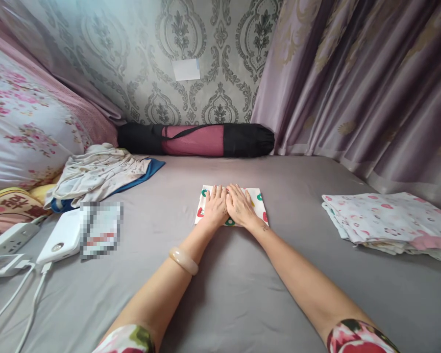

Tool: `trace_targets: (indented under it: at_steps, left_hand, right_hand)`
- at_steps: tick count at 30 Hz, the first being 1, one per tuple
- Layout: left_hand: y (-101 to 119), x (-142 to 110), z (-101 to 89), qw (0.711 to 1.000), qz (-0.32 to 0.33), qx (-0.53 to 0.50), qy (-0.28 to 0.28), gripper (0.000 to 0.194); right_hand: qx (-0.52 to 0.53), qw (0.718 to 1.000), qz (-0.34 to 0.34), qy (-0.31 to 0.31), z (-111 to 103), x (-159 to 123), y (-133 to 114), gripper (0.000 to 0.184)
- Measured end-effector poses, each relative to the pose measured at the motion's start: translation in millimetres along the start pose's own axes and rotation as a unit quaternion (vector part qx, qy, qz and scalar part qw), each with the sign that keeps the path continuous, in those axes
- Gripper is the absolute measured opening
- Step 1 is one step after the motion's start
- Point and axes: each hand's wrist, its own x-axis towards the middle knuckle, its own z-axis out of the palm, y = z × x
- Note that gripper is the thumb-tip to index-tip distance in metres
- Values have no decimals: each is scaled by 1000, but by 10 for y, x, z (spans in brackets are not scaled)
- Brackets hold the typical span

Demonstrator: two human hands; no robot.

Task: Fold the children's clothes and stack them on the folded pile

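Note:
A small folded white cloth point(259, 201) with coloured prints lies flat on the grey bed sheet point(242, 284) ahead of me. My left hand point(216, 206) and my right hand point(239, 205) rest side by side on top of it, palms down, fingers stretched out and flat. Both hands press on the cloth and hold nothing. A pale bangle point(183, 260) sits on my left forearm.
A stack of folded patterned fabrics point(385, 220) lies at the right. A crumpled pile of clothes point(99, 174) lies at the left, near floral pillows point(25, 127). A power bank point(59, 240) and a power strip with cables point(7, 240) are front left. A rolled mat bag point(194, 139) lies against the wall.

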Motion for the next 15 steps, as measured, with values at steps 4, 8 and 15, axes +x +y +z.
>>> trace_targets:
  at_steps: [4, 8, 15]
  left_hand:
    - [-41, -8, 109, 999, 16, 15, -30, 58]
    - [-37, -1, 120, 999, 13, 17, -37, 59]
    - [-60, 42, 91, 999, -7, 1, -39, 56]
  right_hand:
    - [15, 1000, -6, -19, 54, -40, 30, 56]
    - [11, 1000, -2, -23, 61, -32, 32, 56]
    - [-24, 998, 25, -43, 56, 0, 98, 57]
